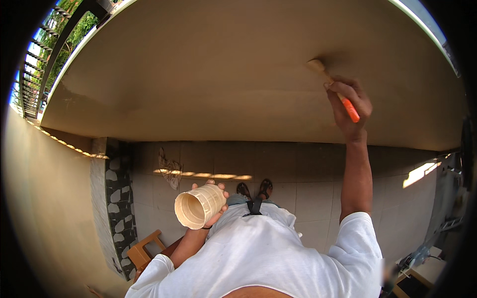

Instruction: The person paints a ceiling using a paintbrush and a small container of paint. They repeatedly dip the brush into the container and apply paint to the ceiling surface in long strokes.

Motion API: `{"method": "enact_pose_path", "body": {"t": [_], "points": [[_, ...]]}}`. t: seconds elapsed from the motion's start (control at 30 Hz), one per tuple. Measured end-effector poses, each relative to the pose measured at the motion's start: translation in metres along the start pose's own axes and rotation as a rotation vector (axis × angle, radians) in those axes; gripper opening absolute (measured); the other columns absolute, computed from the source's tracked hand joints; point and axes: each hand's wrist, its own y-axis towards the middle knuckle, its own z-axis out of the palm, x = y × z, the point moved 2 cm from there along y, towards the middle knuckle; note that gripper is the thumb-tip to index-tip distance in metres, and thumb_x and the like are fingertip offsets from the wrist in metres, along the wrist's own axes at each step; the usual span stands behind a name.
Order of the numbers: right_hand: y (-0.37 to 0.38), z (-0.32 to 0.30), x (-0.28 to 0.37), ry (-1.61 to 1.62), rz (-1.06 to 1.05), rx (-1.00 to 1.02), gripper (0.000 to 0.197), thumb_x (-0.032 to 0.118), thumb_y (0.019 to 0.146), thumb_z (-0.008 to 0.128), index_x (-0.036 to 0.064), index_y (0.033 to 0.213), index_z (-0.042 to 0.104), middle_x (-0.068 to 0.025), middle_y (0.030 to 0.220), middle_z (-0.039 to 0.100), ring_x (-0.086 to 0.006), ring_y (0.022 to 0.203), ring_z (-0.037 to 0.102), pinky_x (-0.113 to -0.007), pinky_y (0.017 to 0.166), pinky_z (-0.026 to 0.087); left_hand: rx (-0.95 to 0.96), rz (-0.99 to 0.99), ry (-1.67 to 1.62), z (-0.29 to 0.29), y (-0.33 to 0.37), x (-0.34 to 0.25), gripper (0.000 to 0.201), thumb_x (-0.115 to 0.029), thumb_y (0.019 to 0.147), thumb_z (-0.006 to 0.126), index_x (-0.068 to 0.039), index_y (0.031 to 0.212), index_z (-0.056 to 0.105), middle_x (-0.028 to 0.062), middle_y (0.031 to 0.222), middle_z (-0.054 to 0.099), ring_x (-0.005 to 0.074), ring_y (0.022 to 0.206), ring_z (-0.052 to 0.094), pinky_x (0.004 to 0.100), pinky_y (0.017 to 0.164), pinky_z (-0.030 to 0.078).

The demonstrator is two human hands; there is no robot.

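My right hand (352, 104) is closed round a paintbrush (352, 110) with an orange-tipped handle. The brush's bristles press against the broad tan wall (208, 74) in front of me, at its upper right. Down at the lower left, my left hand (218, 201) wraps around a cream plastic tub (199, 206). The tub is tilted with its mouth toward me; pale cream shows inside, but how much paint it holds I cannot tell.
A crumpled cloth (170, 168) lies on the grey tiled floor (313, 203) by the wall's foot. An orange-brown plastic stool (146, 248) stands at the lower left, beside a stone-patterned strip (115, 198). Metal railings (34, 74) show at the upper left, assorted items (417, 268) at the lower right.
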Motion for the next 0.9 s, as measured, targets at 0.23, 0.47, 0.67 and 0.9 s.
{"method": "enact_pose_path", "body": {"t": [0.23,0.47,0.67,0.9], "points": [[0.024,0.018,0.024,-0.409,-0.173,-0.414,0.03,-0.008,0.077,0.087,0.0083,0.099,0.077,-0.0097,0.105,0.071,-0.0224,0.096,0.072,-0.036,0.08,0.063,-0.033,0.051,-0.026,-0.003,-0.006,0.008,0.054,-0.055,0.107,0.052,-0.011,0.138,0.057,0.0182,0.142,0.055,0.0401,0.13,0.056,0.0563,0.094,0.058],[-0.059,0.156,0.05,0.096,-0.284,0.338,0.025,-0.005,0.073,0.072,0.0096,0.094,0.071,-0.0095,0.104,0.067,-0.0298,0.097,0.066,-0.04,0.077,0.06,-0.019,0.035,-0.014,-0.001,-0.003,0.007,0.055,-0.059,0.107,0.05,-0.014,0.139,0.056,0.0163,0.142,0.054,0.0386,0.132,0.055,0.0563,0.094,0.057],[0.05,0.009,0.002,-0.025,0.034,-0.131,0.016,-0.007,0.083,0.082,0.0052,0.089,0.074,-0.0095,0.096,0.072,-0.0186,0.086,0.073,-0.032,0.067,0.057,-0.019,0.083,-0.04,-0.009,-0.007,0.011,0.055,-0.057,0.107,0.05,-0.012,0.138,0.056,0.0174,0.141,0.054,0.0394,0.133,0.053,0.0561,0.094,0.057],[0.044,0.019,0.023,-0.418,-0.084,-0.379,0.021,-0.01,0.081,0.081,0.0063,0.094,0.077,-0.0104,0.108,0.071,-0.0243,0.096,0.068,-0.036,0.078,0.057,-0.028,0.089,-0.079,-0.029,-0.015,0.01,0.055,-0.056,0.108,0.049,-0.011,0.139,0.056,0.0182,0.141,0.055,0.0401,0.133,0.054,0.0574,0.094,0.058]]}}
